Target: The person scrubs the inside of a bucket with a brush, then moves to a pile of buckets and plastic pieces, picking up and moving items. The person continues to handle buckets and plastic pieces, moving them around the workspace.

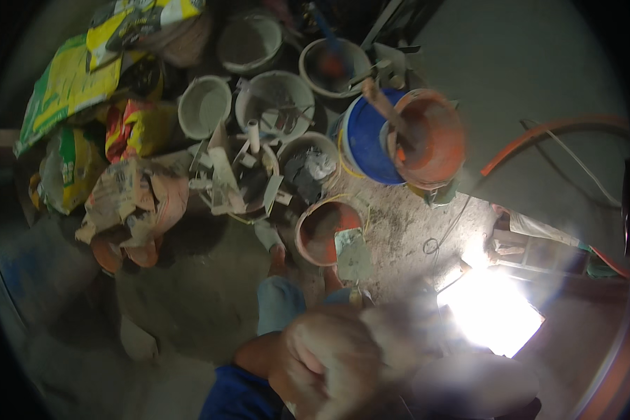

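Note:
Close to the camera at the bottom middle, my left hand (323,349) comes out of a blue sleeve (236,394), its fingers curled. Against it is a strongly blurred shape that looks like my right hand (401,331). The two overlap, and whether anything is held between them is hidden. Below them, a flat grey rectangular plate (353,254), perhaps a plasterer's trowel or float, lies across the edge of a bucket (302,231) with a reddish inside. My legs in light blue trousers (281,302) show behind the hands, with a foot beside the bucket.
Several dusty buckets (205,107) stand ahead, one heaped with tools (226,178). An orange-stained bucket (436,136) rests against a blue-lidded one (365,139). Material sacks (73,84) are piled left. A glaring work lamp (491,310), a thin cable (430,245) and an orange hose (530,136) are right.

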Demonstrator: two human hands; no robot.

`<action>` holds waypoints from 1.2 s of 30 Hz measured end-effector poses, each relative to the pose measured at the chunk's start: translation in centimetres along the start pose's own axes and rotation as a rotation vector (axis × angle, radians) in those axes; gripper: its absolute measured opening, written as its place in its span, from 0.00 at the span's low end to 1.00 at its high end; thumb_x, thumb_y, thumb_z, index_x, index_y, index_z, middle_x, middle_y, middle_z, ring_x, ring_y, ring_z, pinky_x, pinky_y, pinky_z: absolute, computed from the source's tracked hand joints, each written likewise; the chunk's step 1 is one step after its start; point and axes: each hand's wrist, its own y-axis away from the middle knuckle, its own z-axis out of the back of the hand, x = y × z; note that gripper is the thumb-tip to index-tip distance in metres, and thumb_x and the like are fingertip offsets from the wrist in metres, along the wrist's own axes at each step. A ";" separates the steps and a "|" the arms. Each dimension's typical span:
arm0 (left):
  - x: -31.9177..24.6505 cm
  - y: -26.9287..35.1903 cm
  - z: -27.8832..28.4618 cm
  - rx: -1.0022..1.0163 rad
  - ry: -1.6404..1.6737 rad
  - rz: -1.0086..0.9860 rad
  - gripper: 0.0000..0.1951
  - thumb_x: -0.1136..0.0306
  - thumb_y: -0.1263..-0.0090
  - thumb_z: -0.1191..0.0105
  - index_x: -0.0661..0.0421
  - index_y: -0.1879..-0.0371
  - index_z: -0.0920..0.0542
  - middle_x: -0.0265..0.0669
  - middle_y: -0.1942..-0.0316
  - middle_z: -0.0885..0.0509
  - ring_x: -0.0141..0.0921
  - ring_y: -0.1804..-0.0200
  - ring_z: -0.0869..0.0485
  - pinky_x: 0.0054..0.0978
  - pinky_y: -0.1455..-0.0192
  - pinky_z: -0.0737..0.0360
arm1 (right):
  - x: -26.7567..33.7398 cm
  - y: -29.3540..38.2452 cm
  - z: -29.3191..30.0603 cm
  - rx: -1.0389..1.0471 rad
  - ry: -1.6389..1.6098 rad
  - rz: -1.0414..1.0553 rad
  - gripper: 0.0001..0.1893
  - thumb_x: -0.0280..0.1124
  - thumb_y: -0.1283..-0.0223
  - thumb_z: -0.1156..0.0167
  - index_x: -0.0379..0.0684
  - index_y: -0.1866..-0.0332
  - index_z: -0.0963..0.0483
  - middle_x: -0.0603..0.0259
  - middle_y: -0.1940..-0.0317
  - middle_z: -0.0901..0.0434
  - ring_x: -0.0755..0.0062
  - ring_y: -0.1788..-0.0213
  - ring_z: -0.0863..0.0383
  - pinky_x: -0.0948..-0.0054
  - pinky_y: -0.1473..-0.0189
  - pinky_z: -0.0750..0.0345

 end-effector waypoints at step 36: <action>18.0 6.0 17.0 -1.190 -0.906 0.567 0.14 0.63 0.19 0.56 0.54 0.70 0.27 0.29 0.73 0.30 0.27 0.69 0.31 0.30 0.56 0.29 | 6.3 -7.1 20.2 0.333 0.074 0.115 0.19 0.37 0.40 0.31 0.40 0.47 0.23 0.65 0.72 0.21 0.78 0.74 0.24 0.70 0.71 0.25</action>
